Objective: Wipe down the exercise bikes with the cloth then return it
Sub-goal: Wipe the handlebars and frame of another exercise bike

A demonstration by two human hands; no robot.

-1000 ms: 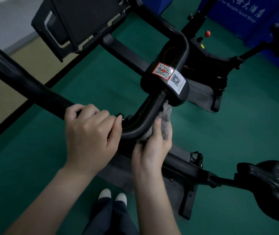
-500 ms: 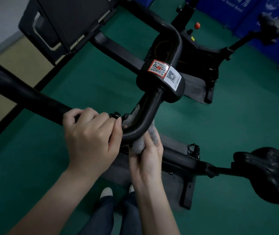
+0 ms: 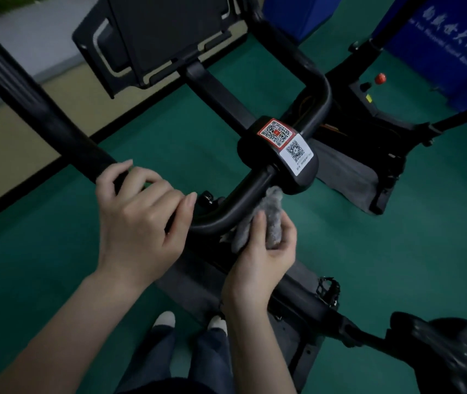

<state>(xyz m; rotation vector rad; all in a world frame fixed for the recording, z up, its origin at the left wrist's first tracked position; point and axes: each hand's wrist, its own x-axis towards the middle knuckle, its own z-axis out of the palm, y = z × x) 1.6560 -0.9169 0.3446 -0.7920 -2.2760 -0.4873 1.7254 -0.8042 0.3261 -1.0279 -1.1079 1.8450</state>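
I look down on a black exercise bike. Its curved handlebar runs from lower left up to a centre block with two QR stickers. My left hand curls over the handlebar left of the bend. My right hand holds a grey fluffy cloth bunched against the underside and right side of the bar, just below the sticker block. Part of the cloth is hidden behind the bar and my fingers.
The bike's screen mount rises at the top. Its saddle is at the lower right, a pedal nearby. A second bike stands behind. Blue panels line the back right. Green floor all around; my feet below.
My right hand has slid the cloth back up the bar toward the sticker block after moving down to the bend. My left hand's grip has loosened slightly, fingers spread.
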